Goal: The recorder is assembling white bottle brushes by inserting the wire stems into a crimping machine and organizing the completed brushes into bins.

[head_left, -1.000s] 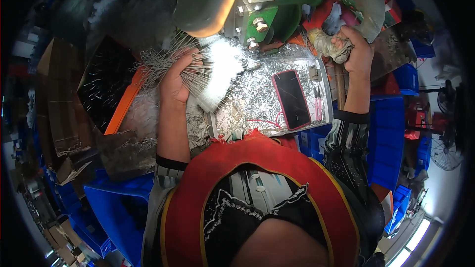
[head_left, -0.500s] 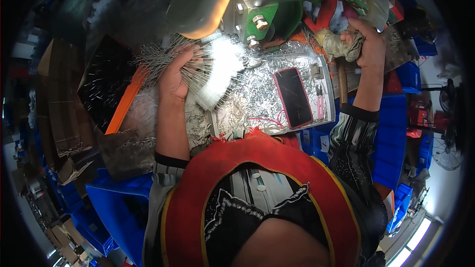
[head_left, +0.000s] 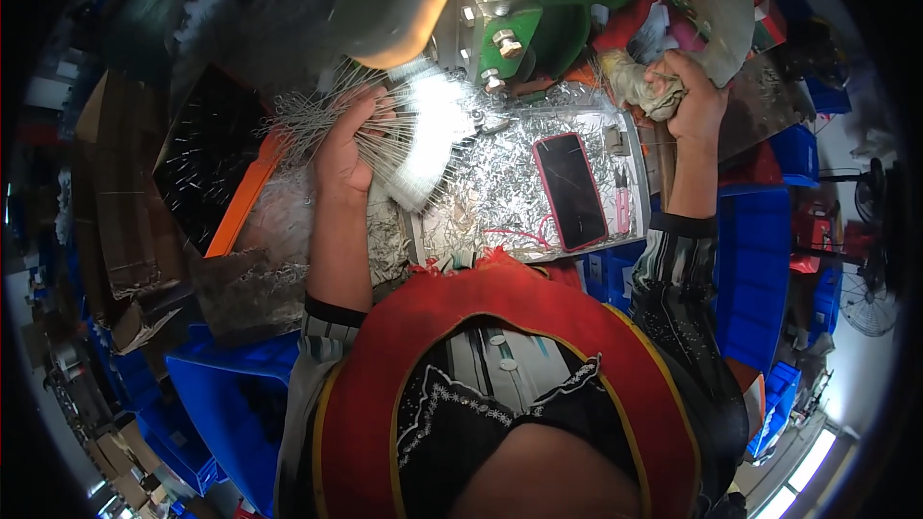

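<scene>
A fanned bundle of thin metal wires (head_left: 312, 120), some with small looped ends, is gripped in my left hand (head_left: 348, 149). The wires' right ends run into a brightly lit patch beside the green machine (head_left: 510, 34). My right hand (head_left: 700, 106), at the upper right, is closed around a bunched beige cloth (head_left: 639, 85). Behind it a longer pale strip of cloth (head_left: 728, 14) hangs near red fabric. Between my hands lies a white tray (head_left: 567, 252) strewn with shiny metal scraps (head_left: 490, 168).
A phone (head_left: 574, 190) and a pink-handled tool (head_left: 621, 207) lie in the tray. To the left stands a black box with an orange edge (head_left: 240, 197), holding many thin pieces. Blue bins (head_left: 755, 269) flank me. A rounded lamp-like housing (head_left: 399, 5) overhangs the work.
My right hand has moved left with the bunched cloth still gripped, and its forearm now stands more upright. My left hand has shifted slightly right, keeping hold of the wires.
</scene>
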A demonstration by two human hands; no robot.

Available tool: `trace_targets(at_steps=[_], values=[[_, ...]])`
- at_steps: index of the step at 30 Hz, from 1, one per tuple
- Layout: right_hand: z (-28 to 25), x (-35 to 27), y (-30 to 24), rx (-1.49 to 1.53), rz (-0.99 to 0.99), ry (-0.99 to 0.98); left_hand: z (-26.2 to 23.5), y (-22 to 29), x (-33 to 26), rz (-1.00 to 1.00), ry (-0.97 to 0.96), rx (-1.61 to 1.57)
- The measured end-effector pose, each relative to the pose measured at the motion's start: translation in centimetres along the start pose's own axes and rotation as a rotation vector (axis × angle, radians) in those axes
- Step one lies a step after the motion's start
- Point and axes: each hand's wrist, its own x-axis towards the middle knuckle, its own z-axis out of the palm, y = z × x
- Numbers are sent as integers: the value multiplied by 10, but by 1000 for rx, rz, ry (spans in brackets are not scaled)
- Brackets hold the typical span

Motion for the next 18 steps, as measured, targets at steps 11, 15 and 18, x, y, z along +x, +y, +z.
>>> trace_targets(at_steps=[11,15,18], values=[[7,7,-36,-91,146,36,1,-3,3,16,6,19],[-24,9,52,-371,-654,16,4,-2,5,29,-6,11],[14,-9,36,-1,-220,-46,2,0,-1,2,-12,47]])
